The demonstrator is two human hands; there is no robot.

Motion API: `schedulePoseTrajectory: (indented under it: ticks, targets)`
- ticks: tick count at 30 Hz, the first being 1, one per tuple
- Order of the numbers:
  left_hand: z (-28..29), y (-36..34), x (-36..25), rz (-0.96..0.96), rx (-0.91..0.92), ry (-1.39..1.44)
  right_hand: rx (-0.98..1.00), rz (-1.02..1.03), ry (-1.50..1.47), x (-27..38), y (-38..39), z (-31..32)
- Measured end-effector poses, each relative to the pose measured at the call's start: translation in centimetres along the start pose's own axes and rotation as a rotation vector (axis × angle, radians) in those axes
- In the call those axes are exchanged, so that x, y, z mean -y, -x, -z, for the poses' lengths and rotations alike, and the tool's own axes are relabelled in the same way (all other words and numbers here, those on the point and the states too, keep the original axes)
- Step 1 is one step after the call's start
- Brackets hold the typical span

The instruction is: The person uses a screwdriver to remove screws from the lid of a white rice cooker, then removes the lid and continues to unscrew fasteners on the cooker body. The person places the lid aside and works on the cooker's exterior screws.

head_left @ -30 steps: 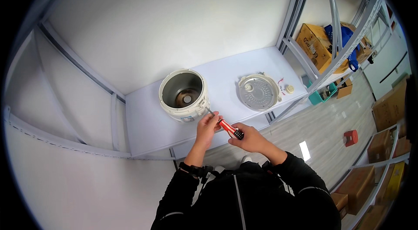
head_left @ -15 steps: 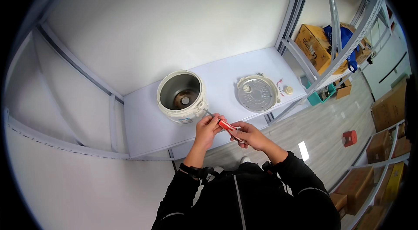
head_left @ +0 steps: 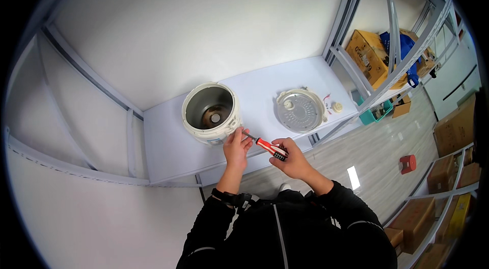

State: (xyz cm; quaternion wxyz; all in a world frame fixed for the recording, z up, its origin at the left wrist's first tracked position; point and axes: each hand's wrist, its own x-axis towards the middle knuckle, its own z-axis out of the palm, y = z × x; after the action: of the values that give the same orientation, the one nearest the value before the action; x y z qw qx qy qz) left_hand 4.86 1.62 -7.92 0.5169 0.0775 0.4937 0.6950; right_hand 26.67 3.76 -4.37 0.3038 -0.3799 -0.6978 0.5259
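A screwdriver with a red, white and black handle (head_left: 271, 149) points up-left toward an opened rice cooker body (head_left: 230, 124). My right hand (head_left: 293, 161) is closed around the rear of its handle. Close to the cooker's front right side, my left hand (head_left: 236, 151) pinches the metal shaft near the tip. The tip itself is hidden by those fingers, so I cannot tell whether it touches the cooker. The cooker is white outside, with a grey inner wall and brownish bottom. To its right lies the round lid (head_left: 301, 110), metal disc facing up.
Beside the lid on the white tabletop (head_left: 265, 86) are a small cream round part (head_left: 336, 106) and red bits (head_left: 327, 98). Grey metal posts (head_left: 342, 14) frame the table. Cardboard boxes (head_left: 368, 58), a teal bin (head_left: 376, 111) and a red stool (head_left: 408, 164) stand at the right.
My left hand has shifted slightly left, off the handle's front end and toward the shaft tip. My right hand's grip has moved around the handle, and more of the handle shows.
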Motion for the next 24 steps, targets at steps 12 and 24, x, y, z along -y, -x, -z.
schedulePoseTrajectory:
  ticks: [12,24]
  targets:
    - [-0.6,0.2,-0.4,0.095,-0.068,0.087,0.224,-0.131,0.025,1.3,-0.3,1.2]
    - [-0.8,0.7,-0.7,0.085,-0.051,0.039,0.253,-0.092,-0.013,-0.3,-0.7,2.1]
